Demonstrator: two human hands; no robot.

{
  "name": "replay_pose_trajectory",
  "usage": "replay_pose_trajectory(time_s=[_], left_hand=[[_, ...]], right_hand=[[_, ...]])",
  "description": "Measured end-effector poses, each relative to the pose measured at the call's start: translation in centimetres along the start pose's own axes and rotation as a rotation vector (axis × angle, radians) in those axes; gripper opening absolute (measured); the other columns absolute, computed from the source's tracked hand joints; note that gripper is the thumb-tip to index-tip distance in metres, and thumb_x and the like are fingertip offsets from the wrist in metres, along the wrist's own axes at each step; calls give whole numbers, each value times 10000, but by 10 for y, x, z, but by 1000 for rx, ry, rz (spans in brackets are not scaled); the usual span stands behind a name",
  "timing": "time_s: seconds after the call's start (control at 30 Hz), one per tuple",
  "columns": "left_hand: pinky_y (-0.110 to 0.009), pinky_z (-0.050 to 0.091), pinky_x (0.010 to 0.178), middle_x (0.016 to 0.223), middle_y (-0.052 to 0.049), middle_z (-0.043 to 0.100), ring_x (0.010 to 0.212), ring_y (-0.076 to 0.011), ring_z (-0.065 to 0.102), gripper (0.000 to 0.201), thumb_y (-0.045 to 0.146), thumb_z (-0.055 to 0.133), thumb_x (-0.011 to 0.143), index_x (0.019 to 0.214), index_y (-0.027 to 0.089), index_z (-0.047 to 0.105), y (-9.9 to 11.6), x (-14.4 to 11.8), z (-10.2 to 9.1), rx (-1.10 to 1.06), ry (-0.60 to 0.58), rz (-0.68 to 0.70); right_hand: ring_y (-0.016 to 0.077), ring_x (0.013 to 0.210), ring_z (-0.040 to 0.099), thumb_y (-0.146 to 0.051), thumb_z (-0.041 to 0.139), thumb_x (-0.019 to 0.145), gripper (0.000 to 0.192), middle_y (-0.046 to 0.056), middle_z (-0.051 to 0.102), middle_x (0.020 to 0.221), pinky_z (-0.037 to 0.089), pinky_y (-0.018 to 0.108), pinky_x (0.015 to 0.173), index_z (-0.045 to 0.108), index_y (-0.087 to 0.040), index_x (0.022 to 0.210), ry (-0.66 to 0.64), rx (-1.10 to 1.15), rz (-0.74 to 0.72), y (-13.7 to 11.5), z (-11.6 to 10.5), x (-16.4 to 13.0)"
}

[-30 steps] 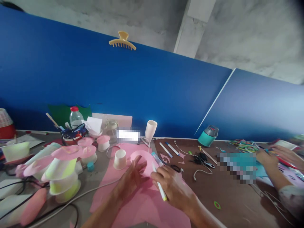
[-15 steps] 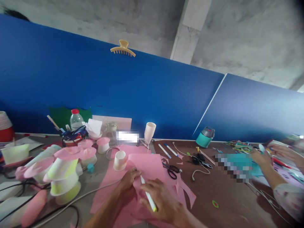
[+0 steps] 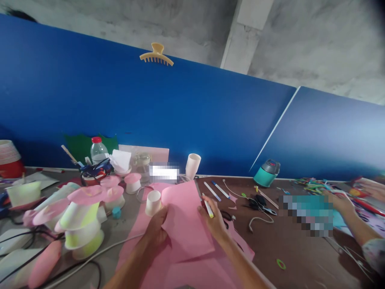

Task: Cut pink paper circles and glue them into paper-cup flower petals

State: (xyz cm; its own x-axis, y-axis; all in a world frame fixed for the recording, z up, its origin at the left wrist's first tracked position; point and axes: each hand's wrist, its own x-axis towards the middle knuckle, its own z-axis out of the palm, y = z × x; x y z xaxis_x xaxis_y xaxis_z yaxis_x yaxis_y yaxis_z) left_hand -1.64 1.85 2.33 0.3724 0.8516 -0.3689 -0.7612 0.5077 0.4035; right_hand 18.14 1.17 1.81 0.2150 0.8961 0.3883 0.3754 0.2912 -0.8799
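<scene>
A sheet of pink paper (image 3: 185,218) is lifted off the table between both my hands. My left hand (image 3: 157,230) grips its left edge. My right hand (image 3: 214,221) pinches its right edge and also holds a white marker with a yellow tip (image 3: 208,207). More pink paper (image 3: 192,273) lies flat beneath. A small white paper cup (image 3: 152,202) stands just left of the raised sheet, and black scissors (image 3: 226,216) lie partly hidden behind my right hand.
Stacked cups with pink and yellow-green lids (image 3: 81,218) crowd the left side, with cables (image 3: 90,259) in front. A plastic bottle (image 3: 98,151), two pens (image 3: 216,190) and a teal flask (image 3: 265,172) lie further back. Another person's hands (image 3: 343,202) work at the right.
The pink sheet was flat under my hands, and both hands have lifted it upright. The marker in my right hand now points upward. The view shifted slightly.
</scene>
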Motion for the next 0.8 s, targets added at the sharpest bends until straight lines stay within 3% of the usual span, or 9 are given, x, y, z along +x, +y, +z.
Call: replay_pose_trajectory(time_s=[0.07, 0.13, 0.23, 0.3, 0.4, 0.53, 0.7, 0.8], left_hand=[[-340, 606, 754, 582, -31, 691, 697, -228, 747, 158, 164, 592, 886, 735, 142, 631, 2, 1, -2, 3, 32, 20], [-326, 596, 779, 624, -14, 709, 749, -225, 750, 83, 219, 652, 873, 807, 170, 644, 3, 3, -6, 35, 147, 64], [-247, 579, 687, 641, 25, 706, 673, -174, 728, 114, 206, 737, 809, 854, 214, 633, 4, 4, -11, 85, 326, 111], [-222, 548, 566, 631, 30, 689, 559, -145, 680, 146, 192, 757, 785, 832, 206, 619, 2, 2, -10, 111, 309, 92], [-222, 484, 445, 579, 38, 635, 440, -120, 589, 211, 205, 800, 726, 771, 182, 595, -2, -1, -4, 207, 147, 69], [-202, 474, 446, 554, 58, 574, 471, -102, 572, 329, 192, 851, 646, 662, 185, 522, -8, -1, -1, 353, 18, 5], [-147, 371, 373, 531, 96, 497, 408, -50, 468, 349, 194, 837, 655, 667, 189, 489, -13, 10, -10, 385, 105, 98], [-126, 302, 348, 498, 129, 407, 364, -25, 365, 368, 185, 828, 659, 667, 197, 460, -14, 14, -13, 359, 182, 202]], right_hand=[[202, 720, 601, -420, 650, 775, 280, 40, 682, 795, 492, 298, 642, 697, -189, 927, -29, 85, 10, -2, 8, 1], [150, 593, 504, -358, 625, 773, 186, -7, 599, 660, 430, 255, 546, 678, -188, 826, -39, 113, 12, -3, 13, 3], [126, 554, 429, -297, 609, 747, 119, -30, 534, 612, 384, 235, 507, 649, -187, 768, -23, 140, 20, 1, 14, 5], [134, 580, 445, -285, 594, 744, 110, -20, 553, 640, 399, 240, 527, 642, -188, 766, 0, 146, 26, 7, 11, 8], [141, 590, 464, -281, 564, 763, 146, -10, 575, 669, 413, 249, 539, 654, -186, 827, 33, 137, 45, 17, 5, 11], [154, 600, 496, -308, 554, 788, 198, 1, 598, 686, 436, 263, 553, 663, -179, 892, 64, 115, 55, 24, 1, 14], [200, 741, 589, -354, 609, 789, 227, 43, 677, 822, 495, 315, 692, 674, -183, 925, 46, 100, 13, 22, -1, 10], [184, 691, 574, -339, 597, 813, 198, 24, 661, 785, 485, 294, 641, 664, -193, 928, -1, 77, -26, 22, 0, 5]])
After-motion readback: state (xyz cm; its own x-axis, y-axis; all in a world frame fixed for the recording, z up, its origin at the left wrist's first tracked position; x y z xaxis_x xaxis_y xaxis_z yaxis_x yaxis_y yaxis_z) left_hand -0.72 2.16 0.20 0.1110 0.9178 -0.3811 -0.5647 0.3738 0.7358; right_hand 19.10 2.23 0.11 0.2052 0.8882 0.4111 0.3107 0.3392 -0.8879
